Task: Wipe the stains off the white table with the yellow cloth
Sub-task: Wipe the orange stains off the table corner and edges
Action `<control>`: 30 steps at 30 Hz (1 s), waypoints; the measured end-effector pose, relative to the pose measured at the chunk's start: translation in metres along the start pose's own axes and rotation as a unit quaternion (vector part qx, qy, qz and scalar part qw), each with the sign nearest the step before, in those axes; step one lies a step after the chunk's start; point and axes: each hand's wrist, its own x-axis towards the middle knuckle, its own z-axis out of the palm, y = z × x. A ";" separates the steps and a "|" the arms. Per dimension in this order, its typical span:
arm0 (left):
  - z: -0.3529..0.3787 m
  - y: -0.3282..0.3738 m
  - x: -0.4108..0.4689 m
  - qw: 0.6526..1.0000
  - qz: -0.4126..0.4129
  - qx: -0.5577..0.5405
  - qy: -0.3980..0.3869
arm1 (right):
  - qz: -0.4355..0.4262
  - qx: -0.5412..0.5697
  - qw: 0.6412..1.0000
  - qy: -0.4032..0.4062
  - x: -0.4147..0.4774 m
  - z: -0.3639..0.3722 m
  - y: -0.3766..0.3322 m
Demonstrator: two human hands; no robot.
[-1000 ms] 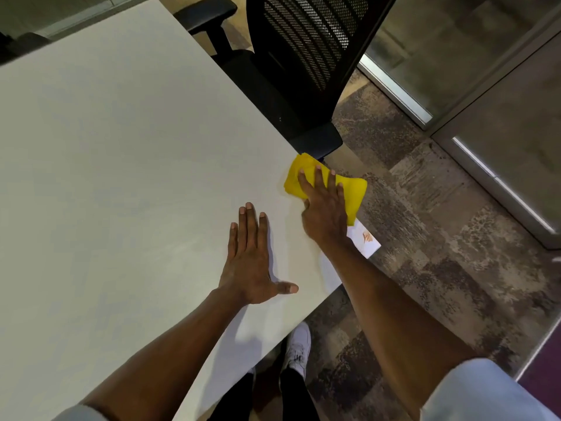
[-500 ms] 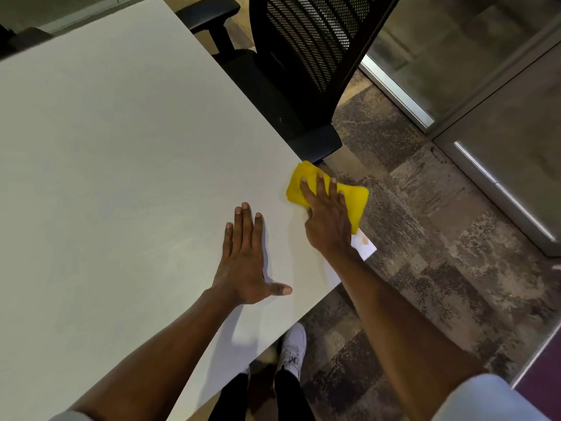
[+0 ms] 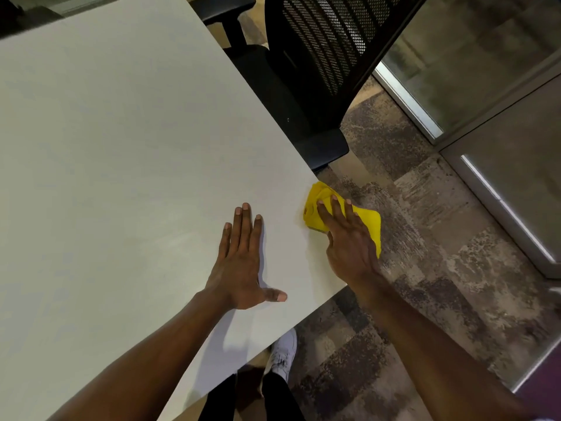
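The white table (image 3: 121, 147) fills the left of the view, its corner near the right hand. My right hand (image 3: 349, 244) presses the folded yellow cloth (image 3: 368, 221) flat onto the table's right corner; part of the cloth hangs past the edge. My left hand (image 3: 243, 262) lies flat on the tabletop to the left of it, fingers spread, holding nothing. I cannot make out any stain on the surface near the cloth.
A black mesh office chair (image 3: 321, 56) stands against the table's right edge, just beyond the cloth. Patterned carpet (image 3: 425, 268) lies to the right, with a glass partition (image 3: 485, 71) behind. My white shoe (image 3: 283, 357) shows under the table edge.
My right hand has slid the cloth toward me along the table's corner, covering the corner tip and the small orange mark seen there earlier. The left hand has stayed flat in place.
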 end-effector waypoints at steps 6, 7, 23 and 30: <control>0.002 -0.002 0.002 1.000 0.000 -0.015 0.011 | -0.022 0.006 0.999 -0.022 0.066 -0.006 -0.020; 0.002 -0.002 0.001 1.000 -0.001 -0.015 0.011 | -0.025 0.004 0.999 -0.024 0.069 -0.006 -0.020; -0.006 0.003 -0.002 1.000 -0.010 -0.019 -0.005 | -0.034 -0.020 0.998 -0.039 0.029 -0.005 0.000; -0.008 0.004 -0.004 1.000 -0.014 -0.018 -0.001 | -0.039 -0.021 0.999 -0.020 0.027 0.005 -0.028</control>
